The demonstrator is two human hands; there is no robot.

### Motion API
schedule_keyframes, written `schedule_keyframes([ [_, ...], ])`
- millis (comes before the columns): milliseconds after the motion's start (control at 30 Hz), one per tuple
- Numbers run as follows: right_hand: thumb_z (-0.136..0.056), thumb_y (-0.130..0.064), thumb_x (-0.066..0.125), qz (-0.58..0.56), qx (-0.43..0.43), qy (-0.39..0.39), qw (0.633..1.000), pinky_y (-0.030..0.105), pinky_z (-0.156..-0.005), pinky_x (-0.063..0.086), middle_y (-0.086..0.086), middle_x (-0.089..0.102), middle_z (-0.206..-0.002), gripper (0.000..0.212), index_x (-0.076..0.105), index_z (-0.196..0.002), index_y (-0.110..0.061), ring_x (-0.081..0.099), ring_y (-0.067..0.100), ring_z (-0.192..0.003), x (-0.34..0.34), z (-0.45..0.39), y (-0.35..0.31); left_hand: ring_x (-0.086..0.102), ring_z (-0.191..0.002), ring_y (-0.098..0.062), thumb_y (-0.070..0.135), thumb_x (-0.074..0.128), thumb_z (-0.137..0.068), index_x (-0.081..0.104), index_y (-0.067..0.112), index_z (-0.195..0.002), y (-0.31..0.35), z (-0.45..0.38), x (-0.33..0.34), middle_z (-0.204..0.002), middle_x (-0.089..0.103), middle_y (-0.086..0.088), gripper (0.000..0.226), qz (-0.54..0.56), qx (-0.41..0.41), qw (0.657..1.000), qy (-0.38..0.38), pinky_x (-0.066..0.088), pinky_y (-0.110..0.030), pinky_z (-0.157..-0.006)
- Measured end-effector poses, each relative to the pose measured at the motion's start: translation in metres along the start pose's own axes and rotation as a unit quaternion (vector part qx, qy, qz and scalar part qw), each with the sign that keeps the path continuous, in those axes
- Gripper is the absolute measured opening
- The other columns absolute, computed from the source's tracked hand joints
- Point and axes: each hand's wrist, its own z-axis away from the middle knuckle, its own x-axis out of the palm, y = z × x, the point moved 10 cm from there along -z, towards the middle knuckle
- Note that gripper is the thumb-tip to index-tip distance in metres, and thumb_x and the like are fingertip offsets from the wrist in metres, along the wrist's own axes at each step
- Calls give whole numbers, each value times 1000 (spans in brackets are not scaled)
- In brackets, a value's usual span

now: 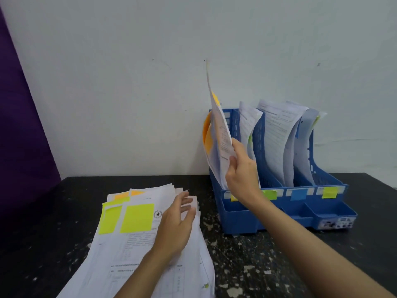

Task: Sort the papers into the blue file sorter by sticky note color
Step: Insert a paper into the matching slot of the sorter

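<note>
Right hand (240, 171) pinches paper (219, 134) upright, long axis vertical, over blue file sorter (242, 220).

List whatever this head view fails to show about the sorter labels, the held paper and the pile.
- Leftmost label on the blue file sorter: the right hand and wrist cover most of it; only a yellowish corner shows.
- Held paper: seen nearly edge-on, its print is too blurred to read.
- Paper pile: the left hand hides part of the top sheet, and the bottom edge of the view cuts it off.
- Small sticker on the sorter's front right corner: too small to read.
</note>
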Motion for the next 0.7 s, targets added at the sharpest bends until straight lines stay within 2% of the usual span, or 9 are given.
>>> schedule_keyframes([
  [67, -96, 0, 39, -4, -5, -4, 1000, 17, -74, 44, 14, 57, -117, 42, 37, -138, -8, 49, 9, -92, 6, -6, 3, 51, -112, -5, 20, 49, -95, 44, 27, -128, -18, 3, 9, -125, 55, 8, 34, -8, -23, 1000, -15, 40, -26, -99],
  [133, -96, -1, 37, -7, -1, -9, 1000, 23, -66, 43, 16, 60, -102, 41, 35, -137, -8, 54, 18, -81, 14, -12, 12, 51, -113, -7, 18, 50, -95, 45, 25, -129, -31, 6, 15, -125, 55, 7, 35, -17, -35, 999, -23, 40, -28, -102],
  [200, -97, -4, 36, -7, 10, -54, 998, 25, -65, 40, 9, 56, -97, 39, 34, -136, -9, 54, 19, -80, 28, -15, 26, 52, -112, -7, 15, 50, -94, 46, 23, -129, -41, 8, 18, -124, 56, 5, 35, -22, -37, 999, -30, 41, -26, -100],
  [333, -98, -12, 35, -23, 77, -193, 978, 28, -88, 37, 6, 49, -130, 42, 31, -139, -16, 49, 18, -109, 65, 2, 67, 52, -110, -3, 15, 52, -94, 49, 20, -128, -52, 12, 24, -121, 56, 10, 35, -50, -27, 997, -49, 40, -10, -91],
  [367, -95, -16, 39, -28, 76, -181, 980, 29, -95, 37, 6, 46, -136, 47, 29, -141, -17, 46, 19, -118, 64, 5, 70, 52, -109, -1, 15, 52, -93, 50, 21, -127, -53, 12, 25, -120, 56, 10, 34, -53, -22, 997, -51, 39, -6, -88],
  [433, -86, -27, 48, -14, 43, -92, 995, 32, -100, 37, 8, 46, -134, 58, 32, -140, -12, 44, 19, -119, 50, 7, 64, 53, -107, -1, 16, 53, -93, 51, 22, -125, -55, 11, 25, -119, 56, 12, 33, -59, -18, 997, -49, 38, -2, -83],
  [533, -81, -27, 60, 65, -44, 53, 995, 12, -81, 38, 7, 49, -106, 50, 46, -122, -3, 45, 11, -93, 23, 15, 42, 52, -106, 1, 15, 54, -92, 52, 23, -124, -58, 10, 24, -117, 55, 13, 33, -60, -13, 997, -44, 37, 1, -81],
  [600, -82, -14, 65, 71, -45, 62, 995, 7, -70, 37, 3, 47, -94, 31, 51, -108, -3, 42, 6, -81, 22, 17, 41, 51, -106, 2, 14, 55, -92, 51, 23, -124, -58, 9, 25, -118, 54, 14, 34, -63, -6, 997, -45, 36, 1, -82],
  [700, -84, -7, 64, 92, 11, 21, 995, 26, -62, 45, 3, 52, -79, 11, 54, -87, -5, 50, 14, -69, 29, 12, 62, 52, -106, 1, 13, 55, -91, 52, 22, -123, -59, 9, 25, -117, 55, 14, 33, -55, -6, 997, -48, 37, 1, -82],
])
